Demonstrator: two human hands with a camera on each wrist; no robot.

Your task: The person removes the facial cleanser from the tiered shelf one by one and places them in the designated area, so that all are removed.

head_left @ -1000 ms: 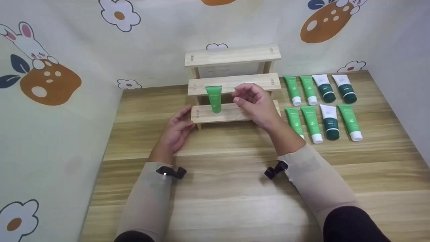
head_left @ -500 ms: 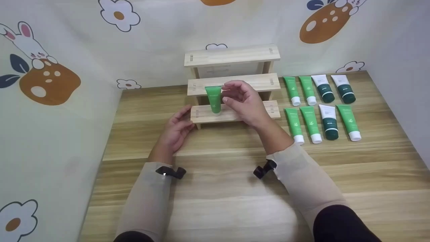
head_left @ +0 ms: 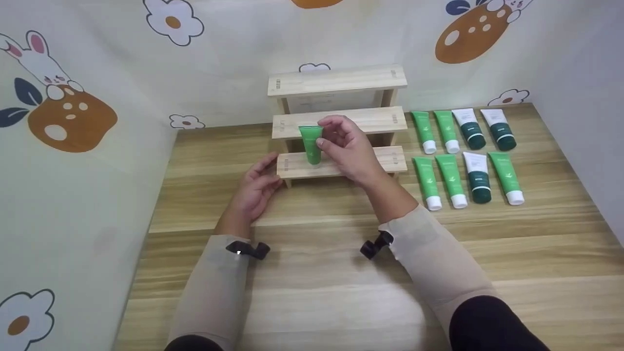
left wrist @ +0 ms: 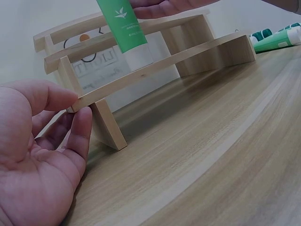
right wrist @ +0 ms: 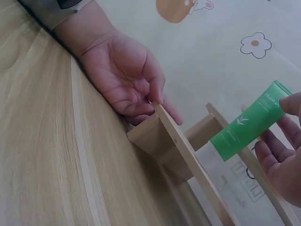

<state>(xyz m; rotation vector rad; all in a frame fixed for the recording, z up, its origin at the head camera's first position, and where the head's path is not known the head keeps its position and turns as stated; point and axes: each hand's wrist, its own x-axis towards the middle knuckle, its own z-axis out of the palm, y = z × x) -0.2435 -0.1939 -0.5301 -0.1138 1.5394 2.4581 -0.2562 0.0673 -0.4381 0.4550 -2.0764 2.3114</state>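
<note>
A green squeeze tube (head_left: 311,145) stands cap-down on the lowest step of a three-step wooden stand (head_left: 336,122). Its white cap (right wrist: 209,157) rests on the board, as the right wrist view shows. My right hand (head_left: 350,151) pinches the tube's upper right edge, the thumb in front and the fingers behind. My left hand (head_left: 256,187) holds the left end of that lowest step. In the left wrist view, the left fingers (left wrist: 80,129) lie both over and under the board's end.
Right of the stand, several tubes lie in two rows on the wooden table (head_left: 317,273): green ones (head_left: 451,180) and white-and-dark-green ones (head_left: 477,178). A patterned wall covering (head_left: 234,63) rises behind the stand and at the left.
My right hand has moved left to the green tube and taken hold of its upper edge. The tube's top has shifted very slightly; my left hand has stayed at the stand.
</note>
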